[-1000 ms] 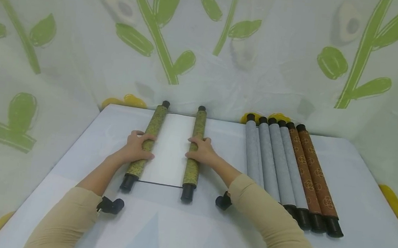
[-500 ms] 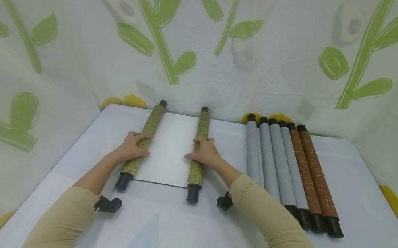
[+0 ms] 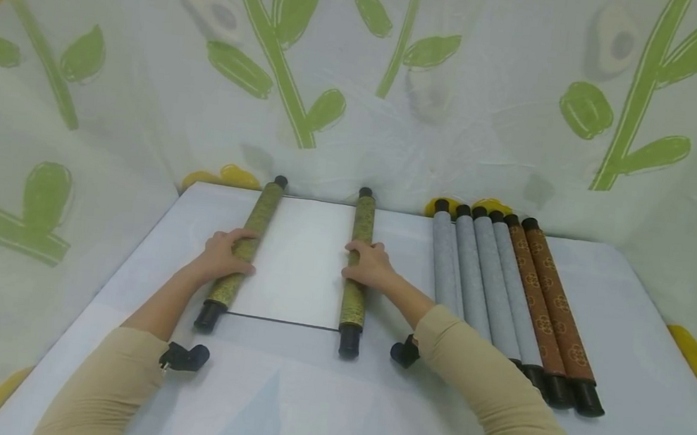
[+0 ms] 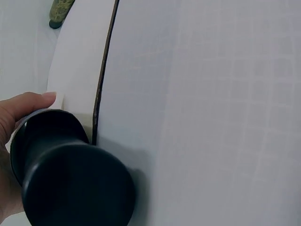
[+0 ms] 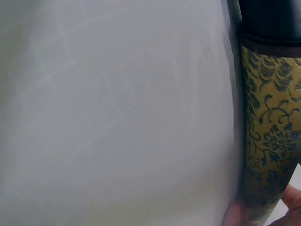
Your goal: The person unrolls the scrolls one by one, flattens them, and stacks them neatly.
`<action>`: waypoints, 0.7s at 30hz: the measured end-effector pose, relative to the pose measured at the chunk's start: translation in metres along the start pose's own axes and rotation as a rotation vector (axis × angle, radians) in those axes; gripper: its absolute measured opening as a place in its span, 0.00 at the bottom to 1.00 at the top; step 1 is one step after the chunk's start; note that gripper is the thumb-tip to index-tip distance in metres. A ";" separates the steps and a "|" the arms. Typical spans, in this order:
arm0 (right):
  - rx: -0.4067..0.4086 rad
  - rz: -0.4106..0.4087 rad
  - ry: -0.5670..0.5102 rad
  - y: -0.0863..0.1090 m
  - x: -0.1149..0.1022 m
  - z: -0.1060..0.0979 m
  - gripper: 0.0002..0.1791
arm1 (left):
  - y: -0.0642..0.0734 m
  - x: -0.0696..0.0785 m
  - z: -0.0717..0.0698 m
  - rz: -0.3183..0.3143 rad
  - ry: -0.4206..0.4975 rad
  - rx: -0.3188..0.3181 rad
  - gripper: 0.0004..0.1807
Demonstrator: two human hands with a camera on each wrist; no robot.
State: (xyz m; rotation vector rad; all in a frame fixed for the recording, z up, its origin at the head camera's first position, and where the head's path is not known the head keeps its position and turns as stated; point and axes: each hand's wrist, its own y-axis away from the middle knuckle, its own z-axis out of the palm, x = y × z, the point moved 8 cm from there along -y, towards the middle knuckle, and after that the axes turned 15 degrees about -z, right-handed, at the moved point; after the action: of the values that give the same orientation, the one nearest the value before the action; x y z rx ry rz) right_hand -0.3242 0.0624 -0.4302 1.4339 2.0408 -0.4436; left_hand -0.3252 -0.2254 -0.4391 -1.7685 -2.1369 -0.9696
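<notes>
A scroll lies partly unrolled on the table, its blank white sheet (image 3: 299, 262) spread between two rolls covered in yellow-green patterned cloth with black end knobs. My left hand (image 3: 222, 255) grips the left roll (image 3: 262, 212) around its middle, thumb on the side by the sheet. Around the right roll (image 3: 354, 303) my right hand (image 3: 372, 265) is curled, fingertips over its left side. A black knob (image 4: 77, 183) fills the lower left wrist view, the hand's thumb behind it. Dark floral figures show on the roll's cloth (image 5: 273, 117) in the right wrist view.
Right of the scroll lie several grey rolled scrolls (image 3: 476, 280) side by side, then two brown rolled scrolls (image 3: 558, 310) with flower patterns. The white table (image 3: 277, 408) meets a flower-printed curtain (image 3: 357, 133) at its back edge. Black devices are strapped at both wrists.
The two green rolls have moved apart, the left one leftward and the right one rightward, each with a hand on it. More white sheet shows between them.
</notes>
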 end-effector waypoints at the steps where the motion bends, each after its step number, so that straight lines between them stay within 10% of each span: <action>1: -0.008 0.004 -0.001 0.001 0.001 0.000 0.31 | 0.000 -0.001 0.000 -0.004 0.001 -0.004 0.41; 12: -0.037 -0.015 -0.022 0.008 0.007 -0.011 0.35 | 0.003 -0.001 -0.006 -0.007 -0.013 0.035 0.44; 21: -0.027 0.011 -0.040 0.011 0.014 -0.019 0.36 | 0.003 -0.008 -0.007 -0.021 0.147 -0.034 0.42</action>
State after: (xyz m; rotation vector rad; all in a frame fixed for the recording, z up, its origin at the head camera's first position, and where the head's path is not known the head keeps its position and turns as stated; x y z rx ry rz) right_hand -0.3228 0.0875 -0.4235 1.4085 1.9988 -0.4353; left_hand -0.3224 -0.2360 -0.4370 -1.6381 -2.0638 -1.1109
